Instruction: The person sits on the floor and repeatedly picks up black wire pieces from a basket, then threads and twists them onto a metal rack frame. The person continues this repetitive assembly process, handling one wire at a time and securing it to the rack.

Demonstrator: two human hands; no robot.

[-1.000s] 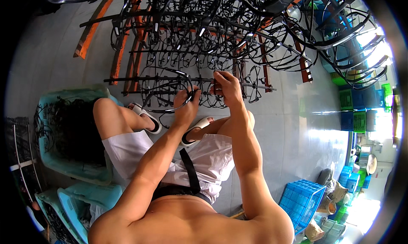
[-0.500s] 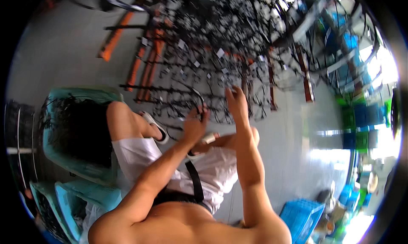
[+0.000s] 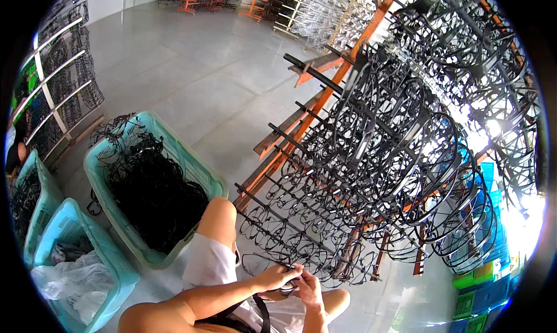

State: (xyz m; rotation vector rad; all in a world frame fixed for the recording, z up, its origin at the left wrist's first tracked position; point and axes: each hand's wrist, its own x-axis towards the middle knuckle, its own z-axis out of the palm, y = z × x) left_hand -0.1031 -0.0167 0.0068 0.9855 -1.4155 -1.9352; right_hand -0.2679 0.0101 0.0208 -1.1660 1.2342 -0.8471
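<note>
In front of my lap my two hands are close together, beside the lower bars of the rack. My left hand (image 3: 276,278) is closed on a thin black curved piece, partly hidden by its fingers. Against its fingertips sits my right hand (image 3: 308,289), its fingers bent and pinched; what lies between them is too small to make out. Just beyond the hands, thin black hoop-like pieces (image 3: 301,217) hang in rows on the rack.
Orange posts (image 3: 325,109) with black bars carry the hanging hoops ahead and right. To my left stands a teal basket (image 3: 214,182) full of black strips, with another teal basket (image 3: 119,257) holding clear plastic. Further racks (image 3: 249,8) line the far side.
The view has swung to the left and up, showing more of the rack and floor. My right hand, raised and apart from the left before, has come down to meet it.
</note>
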